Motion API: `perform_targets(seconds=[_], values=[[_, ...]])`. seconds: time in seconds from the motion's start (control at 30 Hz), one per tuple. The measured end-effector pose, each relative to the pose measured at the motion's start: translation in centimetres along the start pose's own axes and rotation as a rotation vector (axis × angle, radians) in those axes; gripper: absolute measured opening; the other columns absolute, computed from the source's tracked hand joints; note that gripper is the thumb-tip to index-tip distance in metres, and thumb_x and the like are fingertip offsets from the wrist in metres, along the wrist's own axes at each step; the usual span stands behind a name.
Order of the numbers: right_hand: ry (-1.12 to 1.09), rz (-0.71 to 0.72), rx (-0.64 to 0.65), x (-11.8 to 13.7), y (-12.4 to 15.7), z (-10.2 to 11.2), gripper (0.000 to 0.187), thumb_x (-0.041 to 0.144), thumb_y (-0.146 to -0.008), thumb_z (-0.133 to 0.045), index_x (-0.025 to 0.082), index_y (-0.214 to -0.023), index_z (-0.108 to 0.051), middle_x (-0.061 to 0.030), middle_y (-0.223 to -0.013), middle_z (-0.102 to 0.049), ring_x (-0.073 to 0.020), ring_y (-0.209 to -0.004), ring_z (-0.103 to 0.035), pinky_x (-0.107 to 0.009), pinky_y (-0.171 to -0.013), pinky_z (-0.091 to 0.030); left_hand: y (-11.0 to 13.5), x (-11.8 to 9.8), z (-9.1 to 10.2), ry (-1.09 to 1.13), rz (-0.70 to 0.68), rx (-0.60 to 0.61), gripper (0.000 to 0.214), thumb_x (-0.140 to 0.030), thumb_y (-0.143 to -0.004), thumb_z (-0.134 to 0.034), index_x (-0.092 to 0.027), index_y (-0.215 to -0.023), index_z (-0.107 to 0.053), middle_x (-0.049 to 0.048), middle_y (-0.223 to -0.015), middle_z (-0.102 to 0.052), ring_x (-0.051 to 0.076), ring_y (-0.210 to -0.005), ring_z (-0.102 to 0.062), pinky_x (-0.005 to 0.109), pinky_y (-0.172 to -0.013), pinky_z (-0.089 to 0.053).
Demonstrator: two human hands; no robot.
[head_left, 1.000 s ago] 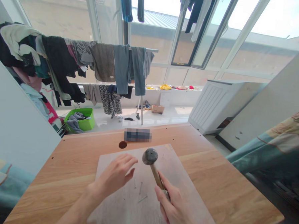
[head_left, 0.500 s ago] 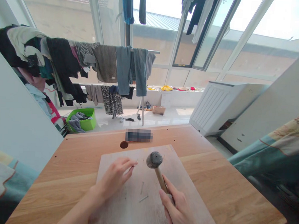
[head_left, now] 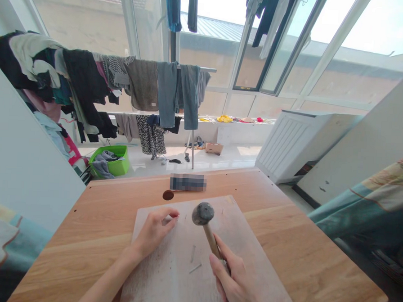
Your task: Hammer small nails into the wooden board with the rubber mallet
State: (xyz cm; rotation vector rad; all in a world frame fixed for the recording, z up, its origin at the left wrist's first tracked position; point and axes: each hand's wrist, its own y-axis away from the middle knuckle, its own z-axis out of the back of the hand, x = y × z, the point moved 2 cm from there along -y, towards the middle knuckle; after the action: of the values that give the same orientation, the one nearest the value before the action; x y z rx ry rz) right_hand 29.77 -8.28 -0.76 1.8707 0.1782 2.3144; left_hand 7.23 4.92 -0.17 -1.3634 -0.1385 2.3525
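My right hand [head_left: 235, 283] is wrapped round the wooden handle of a hammer [head_left: 207, 228], whose dark round head hangs just above a pale wooden board [head_left: 249, 261]. My left hand [head_left: 155, 229] rests on the board to the left of the hammer head, thumb and forefinger pinched on a small nail [head_left: 174, 216] held upright against the wood. Two loose nails [head_left: 193, 258] lie flat on the board between my hands. A few more nails stand in the board near its far edge.
The board lies on a wooden table [head_left: 301, 246] with a round hole [head_left: 167, 195] near its far edge. Beyond stand a rack of hanging clothes [head_left: 140, 84], a green basket [head_left: 111, 162] and a white radiator cover [head_left: 293, 138].
My left hand picked one nail up from the board, closed into a pinch and moved it forward to stand it near the hammer head. The hammer shifted only slightly.
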Motion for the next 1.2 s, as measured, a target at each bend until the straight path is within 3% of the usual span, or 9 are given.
perform_targets(seconds=[0.3, 0.57, 0.67, 0.77, 0.83, 0.97, 1.07, 1.2], values=[[-0.011, 0.085, 0.126, 3.4, -0.9, -2.3, 0.069, 0.049, -0.101, -0.047, 0.009, -0.158, -0.043, 0.0148, -0.042, -0.036, -0.0082, -0.032, -0.033, -0.016, -0.032, -0.029, -0.3, -0.4, 0.2, -0.016, 0.004, -0.016, 0.029, -0.019, -0.084, -0.064, -0.024, -0.111, -0.072, 0.0014, -0.089, -0.08, 0.021, -0.086, -0.075, 0.034, -0.089, -0.057], [0.104, 0.103, 0.195, 4.3, -1.7, -3.2, 0.059, 0.043, -0.101, -0.048, 0.013, -0.152, -0.052, 0.0099, -0.054, -0.044, -0.0076, -0.034, -0.039, -0.018, -0.034, -0.032, -0.5, -0.9, 0.3, -0.027, -0.047, 0.003, 0.023, -0.008, -0.077, -0.058, -0.022, -0.092, -0.07, 0.0016, -0.087, -0.077, 0.02, -0.08, -0.071, 0.029, -0.08, -0.056], [0.075, 0.092, 0.203, 3.9, -1.4, -3.0, 0.059, 0.042, -0.102, -0.047, 0.012, -0.153, -0.051, 0.0118, -0.049, -0.04, -0.0081, -0.034, -0.038, -0.017, -0.033, -0.03, -0.4, -0.7, 0.4, -0.06, -0.048, -0.001, 0.029, -0.013, -0.081, -0.061, -0.022, -0.107, -0.069, 0.0018, -0.089, -0.077, 0.021, -0.082, -0.072, 0.03, -0.08, -0.056], [0.021, 0.083, 0.145, 3.2, -1.0, -2.1, 0.065, 0.048, -0.102, -0.047, 0.011, -0.155, -0.047, 0.0134, -0.045, -0.039, -0.0079, -0.032, -0.035, -0.017, -0.033, -0.029, 0.3, -2.1, 0.3, -0.187, -0.091, -0.077, 0.033, -0.021, -0.085, -0.066, -0.021, -0.118, -0.065, 0.0069, -0.105, -0.075, 0.026, -0.099, -0.072, 0.038, -0.088, -0.057], [-0.008, 0.063, 0.081, 2.6, -0.7, -1.0, 0.071, 0.052, -0.101, -0.048, 0.009, -0.157, -0.044, 0.0135, -0.044, -0.04, -0.0085, -0.032, -0.035, -0.017, -0.032, -0.032, 1.2, -3.9, -0.5, -0.342, -0.148, -0.069, 0.033, -0.023, -0.086, -0.069, -0.021, -0.119, -0.063, 0.0096, -0.112, -0.072, 0.029, -0.104, -0.069, 0.043, -0.091, -0.056], [-0.033, 0.026, -0.043, 1.6, -0.5, 1.2, 0.073, 0.056, -0.1, -0.05, 0.008, -0.155, -0.045, 0.0131, -0.043, -0.041, -0.0096, -0.031, -0.038, -0.017, -0.031, -0.036, 3.7, -7.2, -3.8, -0.699, -0.322, 0.161, 0.012, -0.015, -0.087, -0.067, -0.019, -0.099, -0.065, 0.0078, -0.091, -0.072, 0.029, -0.085, -0.069, 0.043, -0.079, -0.055], [-0.031, 0.024, -0.092, 1.0, -0.4, 2.2, 0.076, 0.056, -0.1, -0.051, 0.007, -0.157, -0.041, 0.0133, -0.045, -0.041, -0.0088, -0.03, -0.036, -0.016, -0.03, -0.035, 5.2, -7.9, -6.1, -0.895, -0.434, 0.247, 0.013, -0.005, -0.084, -0.064, -0.016, -0.091, -0.065, 0.0088, -0.084, -0.071, 0.028, -0.076, -0.068, 0.041, -0.071, -0.053], [-0.036, 0.026, -0.093, 0.3, -0.2, 2.5, 0.074, 0.052, -0.102, -0.048, 0.007, -0.16, -0.035, 0.0133, -0.049, -0.041, -0.0074, -0.03, -0.035, -0.015, -0.031, -0.033, 5.8, -8.2, -7.0, -0.985, -0.548, 0.28, 0.021, -0.003, -0.084, -0.064, -0.01, -0.103, -0.067, 0.0104, -0.08, -0.072, 0.028, -0.068, -0.067, 0.04, -0.065, -0.053]])
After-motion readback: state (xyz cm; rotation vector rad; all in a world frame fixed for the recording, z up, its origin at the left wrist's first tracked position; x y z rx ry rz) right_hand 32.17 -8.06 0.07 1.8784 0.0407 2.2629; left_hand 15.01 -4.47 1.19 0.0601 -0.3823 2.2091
